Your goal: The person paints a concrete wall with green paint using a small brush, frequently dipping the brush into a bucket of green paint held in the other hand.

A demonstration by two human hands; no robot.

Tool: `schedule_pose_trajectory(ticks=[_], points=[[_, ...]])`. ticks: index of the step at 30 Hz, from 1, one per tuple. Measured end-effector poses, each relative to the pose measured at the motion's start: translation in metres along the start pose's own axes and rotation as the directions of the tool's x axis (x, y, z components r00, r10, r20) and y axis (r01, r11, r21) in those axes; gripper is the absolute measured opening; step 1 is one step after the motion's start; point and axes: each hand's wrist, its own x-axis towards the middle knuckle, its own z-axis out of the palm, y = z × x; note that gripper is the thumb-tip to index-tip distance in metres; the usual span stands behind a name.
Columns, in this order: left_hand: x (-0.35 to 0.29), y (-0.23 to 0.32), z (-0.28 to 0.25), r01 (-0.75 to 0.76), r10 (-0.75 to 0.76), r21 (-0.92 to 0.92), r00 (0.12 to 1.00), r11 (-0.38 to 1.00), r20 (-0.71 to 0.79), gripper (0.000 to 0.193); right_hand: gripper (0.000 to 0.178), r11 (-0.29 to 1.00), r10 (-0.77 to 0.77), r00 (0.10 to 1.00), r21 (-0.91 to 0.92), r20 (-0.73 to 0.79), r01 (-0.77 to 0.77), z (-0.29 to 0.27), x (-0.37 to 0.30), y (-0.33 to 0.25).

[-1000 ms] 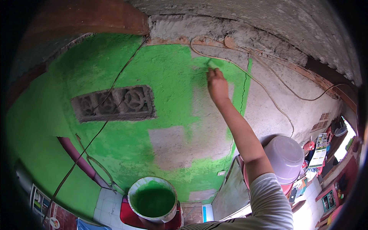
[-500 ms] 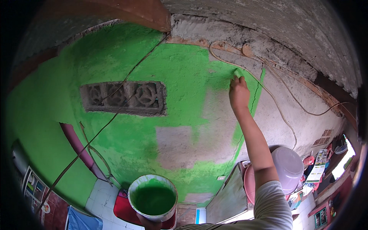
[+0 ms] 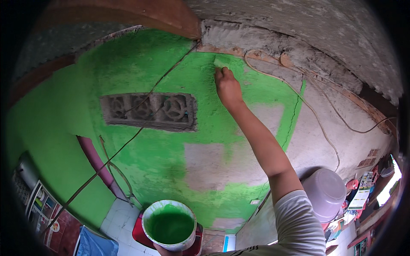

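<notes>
Nearest, at the lower edge, the left hand (image 3: pixel 166 251) touches the lower side of a white bucket (image 3: pixel 191 243); most of its fingers are hidden, so how firmly they grip cannot be told. Green paint (image 3: pixel 169 226) lies inside the bucket, whose round mouth faces up toward the camera. Farther out, the right arm reaches up and leftward from a pale sleeve (image 3: pixel 297 217) to the right hand (image 3: pixel 229 88) high at the wall (image 3: pixel 171 158). Its fingers are drawn close together on a small pale-green applicator (image 3: pixel 221 63) (brush or pad, too little shows to say, and its long axis is unclear).

The bucket sits well below those fingers and to their left, with the left hand far nearer to it. The upper bare grey patch (image 3: pixel 265 116) lies the other way, below and to the right of the right hand, beside the forearm. Left of the hand is a concrete vent block (image 3: pixel 149 112); above, a loose cable (image 3: pixel 318 119) begins its sweep rightward beneath a rough ledge (image 3: pixel 265 36).
</notes>
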Motion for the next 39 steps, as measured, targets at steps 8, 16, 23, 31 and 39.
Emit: schedule_pose_trajectory(ticks=[8,16,23,31,39], points=[[0.009,0.004,-0.006,0.042,-0.044,-0.021,0.994,0.999,-0.097,0.075,0.034,0.995,-0.054,0.995,-0.084,-0.078,0.048,-0.02,-0.043,0.061],[0.017,0.007,-0.005,0.047,-0.048,-0.01,0.994,0.999,-0.101,0.075,0.033,0.998,0.039,0.999,-0.05,-0.028,-0.041,-0.039,-0.045,0.034],[0.021,0.004,-0.004,0.071,-0.071,-0.008,0.993,0.997,-0.099,0.075,0.023,0.976,0.08,0.99,-0.213,0.117,-0.054,-0.037,-0.066,0.06],[0.022,0.0,-0.004,0.084,-0.083,0.007,0.992,0.996,-0.092,0.075,0.018,0.993,-0.035,0.999,-0.114,-0.04,0.03,-0.052,-0.044,0.07],[0.02,0.0,-0.012,0.063,-0.061,0.027,0.995,0.998,-0.084,0.075,0.014,0.98,0.127,0.948,0.114,0.291,-0.166,-0.058,-0.119,0.052]])
